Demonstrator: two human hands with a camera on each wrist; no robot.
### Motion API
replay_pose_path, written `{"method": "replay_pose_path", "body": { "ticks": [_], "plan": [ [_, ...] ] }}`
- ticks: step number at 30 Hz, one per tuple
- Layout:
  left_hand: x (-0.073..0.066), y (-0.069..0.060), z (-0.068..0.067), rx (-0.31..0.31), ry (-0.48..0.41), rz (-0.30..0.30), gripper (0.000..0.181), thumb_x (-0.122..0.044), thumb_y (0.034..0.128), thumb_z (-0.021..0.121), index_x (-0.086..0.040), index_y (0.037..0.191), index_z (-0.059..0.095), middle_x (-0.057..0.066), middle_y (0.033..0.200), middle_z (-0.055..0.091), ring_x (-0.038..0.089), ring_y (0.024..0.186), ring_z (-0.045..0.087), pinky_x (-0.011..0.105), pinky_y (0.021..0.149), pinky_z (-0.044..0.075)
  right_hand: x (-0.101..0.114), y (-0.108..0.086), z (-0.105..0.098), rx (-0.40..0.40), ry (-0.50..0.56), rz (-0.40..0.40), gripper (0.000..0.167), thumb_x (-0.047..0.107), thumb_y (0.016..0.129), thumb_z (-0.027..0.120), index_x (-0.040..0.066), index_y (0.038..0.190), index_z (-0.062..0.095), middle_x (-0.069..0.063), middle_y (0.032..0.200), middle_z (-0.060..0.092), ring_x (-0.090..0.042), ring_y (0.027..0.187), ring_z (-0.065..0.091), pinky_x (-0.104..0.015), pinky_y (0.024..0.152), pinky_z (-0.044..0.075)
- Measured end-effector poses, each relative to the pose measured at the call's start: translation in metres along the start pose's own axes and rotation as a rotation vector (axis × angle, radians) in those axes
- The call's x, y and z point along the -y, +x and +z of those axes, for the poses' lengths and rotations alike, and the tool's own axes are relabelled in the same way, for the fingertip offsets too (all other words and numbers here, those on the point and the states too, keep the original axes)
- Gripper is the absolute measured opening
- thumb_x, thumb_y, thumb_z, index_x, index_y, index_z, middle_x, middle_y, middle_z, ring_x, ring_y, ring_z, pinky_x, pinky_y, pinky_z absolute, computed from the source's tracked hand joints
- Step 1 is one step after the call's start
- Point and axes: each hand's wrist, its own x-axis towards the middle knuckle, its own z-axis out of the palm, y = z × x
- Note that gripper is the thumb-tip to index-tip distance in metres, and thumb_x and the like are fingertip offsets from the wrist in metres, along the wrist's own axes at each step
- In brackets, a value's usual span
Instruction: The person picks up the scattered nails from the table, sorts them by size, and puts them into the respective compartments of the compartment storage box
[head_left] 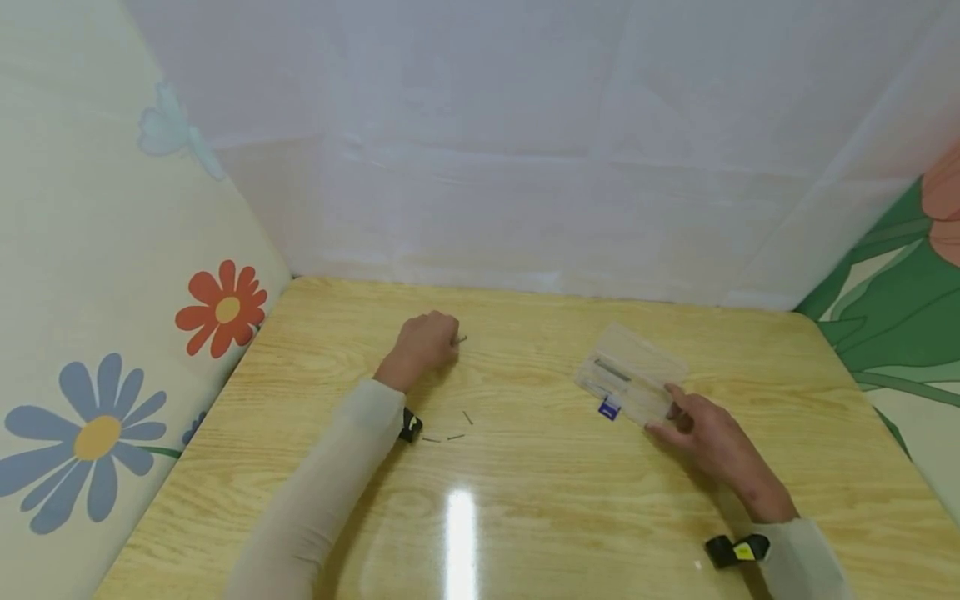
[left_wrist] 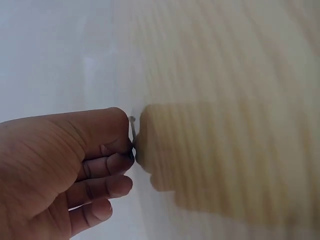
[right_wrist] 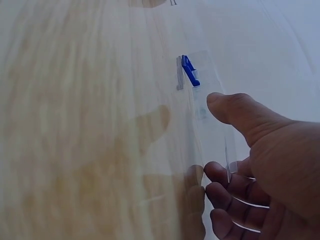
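Observation:
My left hand (head_left: 426, 343) is near the far left part of the table. Its thumb and index finger pinch a small nail (left_wrist: 133, 129), whose head sticks out past the fingertips. Between the hands, toward the left forearm, several thin dark nails (head_left: 456, 437) lie on the wood. At the right stands a clear plastic box (head_left: 637, 398) with its lid raised at the back and a blue latch (head_left: 609, 408) at the front. Slim metal pieces (head_left: 612, 371) show inside it. My right hand (head_left: 708, 433) holds the box's right end between thumb and fingers.
The wood-grain table (head_left: 555, 500) has a bright light reflection near its front. A white cloth wall (head_left: 480, 183) rises behind the far edge. Flower-printed panels (head_left: 97, 437) stand at both sides. Each wrist wears a small black camera (head_left: 738, 550).

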Motion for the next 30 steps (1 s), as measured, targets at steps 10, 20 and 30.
{"method": "replay_pose_path", "body": {
  "ticks": [10, 20, 30],
  "plan": [
    [-0.034, 0.001, 0.001, -0.017, -0.017, 0.140, 0.032, -0.005, 0.0885, 0.064, -0.016, 0.067, 0.044, -0.004, 0.060, 0.031, 0.012, 0.057, 0.026, 0.031, 0.055, 0.027, 0.002, -0.001, 0.001, 0.000, -0.007, 0.017, 0.082, 0.028, 0.093, 0.078, -0.018, 0.147, 0.038, -0.014, 0.104, 0.065, -0.022, 0.084, 0.063, -0.043, 0.073, 0.051],
    [-0.081, 0.012, 0.002, -0.030, -0.012, 0.307, 0.030, -0.007, 0.0938, 0.064, -0.017, 0.071, 0.048, -0.005, 0.063, 0.035, 0.010, 0.058, 0.028, 0.028, 0.055, 0.027, 0.001, -0.001, 0.000, 0.002, -0.004, 0.019, 0.083, 0.029, 0.093, 0.078, -0.018, 0.148, 0.037, -0.014, 0.105, 0.066, -0.022, 0.085, 0.064, -0.043, 0.073, 0.052],
    [-0.128, 0.035, 0.007, 0.005, 0.058, 0.445, 0.026, -0.003, 0.0878, 0.060, -0.019, 0.073, 0.046, -0.006, 0.067, 0.039, 0.008, 0.058, 0.029, 0.024, 0.054, 0.027, 0.001, 0.000, 0.001, -0.010, -0.013, 0.008, 0.080, 0.027, 0.093, 0.079, -0.017, 0.147, 0.039, -0.014, 0.104, 0.066, -0.023, 0.084, 0.064, -0.043, 0.073, 0.052]
  ]
}}
